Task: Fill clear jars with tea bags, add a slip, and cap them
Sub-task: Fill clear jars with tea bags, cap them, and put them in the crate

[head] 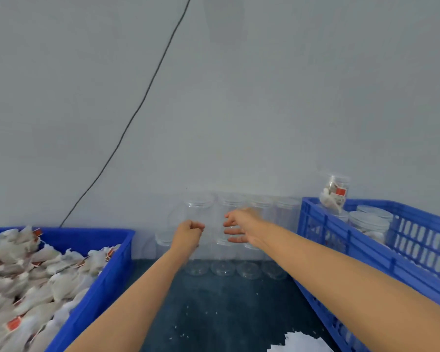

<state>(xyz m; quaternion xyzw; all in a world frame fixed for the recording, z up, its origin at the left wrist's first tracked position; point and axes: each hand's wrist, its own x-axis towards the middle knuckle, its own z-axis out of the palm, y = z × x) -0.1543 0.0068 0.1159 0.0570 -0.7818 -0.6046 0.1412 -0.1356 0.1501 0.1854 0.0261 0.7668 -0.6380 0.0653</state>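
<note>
While both arms reach forward, the left hand [188,233] is curled into a fist and I cannot tell if it holds anything; the right hand [239,228] has its fingers spread wide and holds nothing. Both hands are just in front of the stack of clear round plastic jars [229,224], which stands against the grey wall [239,97], on the dark desk [226,301].

To the left of the stack is a blue plastic tub [107,270] full of white tea bags [36,273] with red tags. To the right of the stack is a blue slotted crate [366,252] with filled, capped jars [368,226] inside. White paper slips [302,344] lie in front of the stack, near the person.

The jars look light, thin-walled and smooth, so probably slippery and easy to topple. I would grip one around its side wall, below the rim. Their long axis appears vertical; whether the mouths point up is not clear.
</note>
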